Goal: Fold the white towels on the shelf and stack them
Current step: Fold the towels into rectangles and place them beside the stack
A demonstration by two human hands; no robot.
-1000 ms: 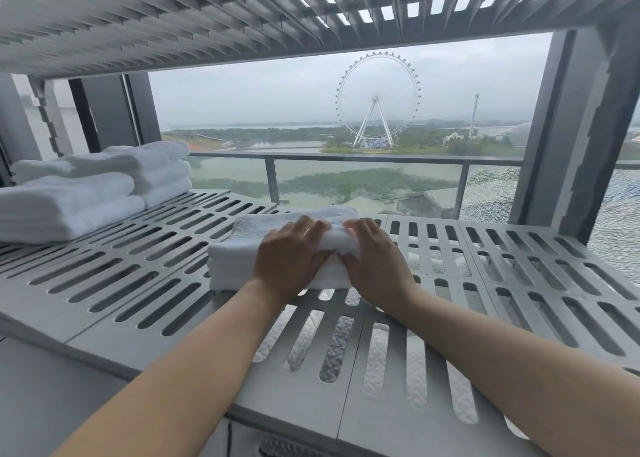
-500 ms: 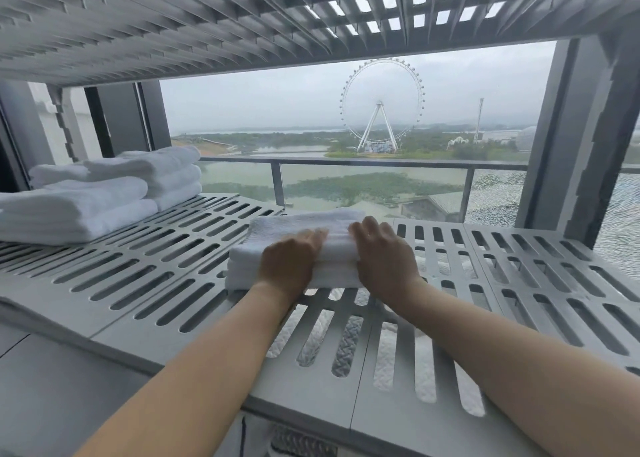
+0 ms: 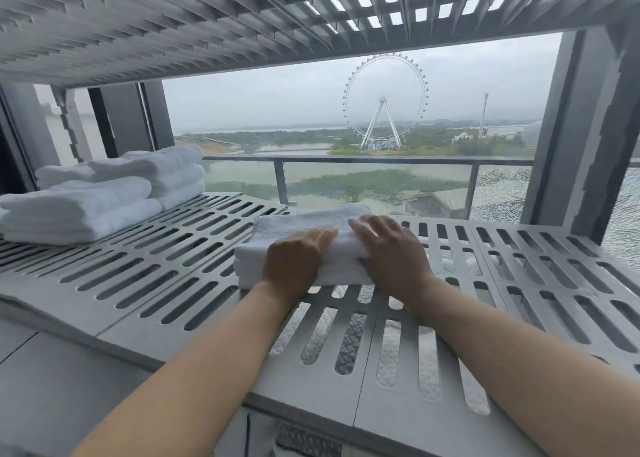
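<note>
**Now the fold is only being squared off**

Plainly folded into a thick block, the folded towel (image 3: 298,224) lies mid-shelf on the slatted shelf (image 3: 173,266), towards its front edge. It has kept the same shape and spot as a second ago. What has changed is the hands. They sat close together over the middle then. Now the left hand (image 3: 294,262) has its fingers bent over the near top edge and holds it, thumb hidden, while the right hand (image 3: 391,252) lies flat on top with its fingers spread and reaching further back, pressing down.

To my eye that means the folding of this one is finished and it is just being smoothed. It is not yet stacked: the near stack (image 3: 86,210) and the taller stack behind it (image 3: 173,176) sit well apart at the shelf's left end, where I would expect this towel to go.
</note>
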